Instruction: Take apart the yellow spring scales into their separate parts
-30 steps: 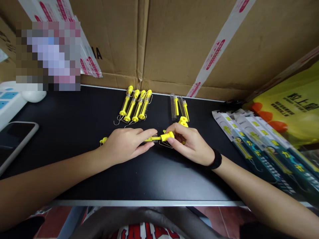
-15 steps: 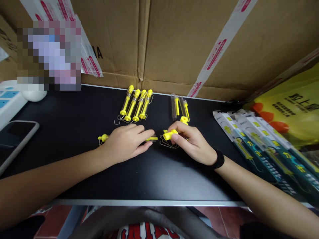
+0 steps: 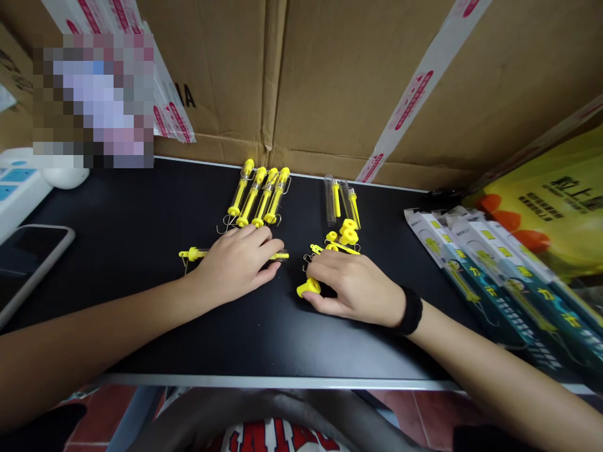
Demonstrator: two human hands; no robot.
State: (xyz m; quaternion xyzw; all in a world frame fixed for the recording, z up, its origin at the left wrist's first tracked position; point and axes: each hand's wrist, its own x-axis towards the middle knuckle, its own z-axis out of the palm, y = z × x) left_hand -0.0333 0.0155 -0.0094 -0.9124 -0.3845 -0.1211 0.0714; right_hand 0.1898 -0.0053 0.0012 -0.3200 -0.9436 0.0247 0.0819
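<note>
My left hand (image 3: 242,263) is closed around a spring scale (image 3: 192,253), which lies sideways just above or on the black table. Its yellow top and wire hook stick out to the left, and its clear tube end shows past my fingertips. Between thumb and fingers, my right hand (image 3: 362,285) pinches a yellow plastic cap (image 3: 307,289). Behind that hand sits a group of loose yellow caps (image 3: 348,235), with wire hooks partly hidden by my fingers. Farther back lie clear tubes (image 3: 330,204) and yellow inner rods (image 3: 353,208). Several assembled spring scales (image 3: 258,196) rest side by side at back centre.
Packaged spring scales (image 3: 475,276) overlap at the right, with a yellow bag (image 3: 560,201) behind them. A phone (image 3: 35,263) and a white power strip (image 3: 16,194) are at the left. Cardboard (image 3: 320,88) walls off the table's back edge.
My right hand has moved down toward me with the yellow cap, uncovering the loose parts behind. My left hand has shifted slightly left with the spring scale.
</note>
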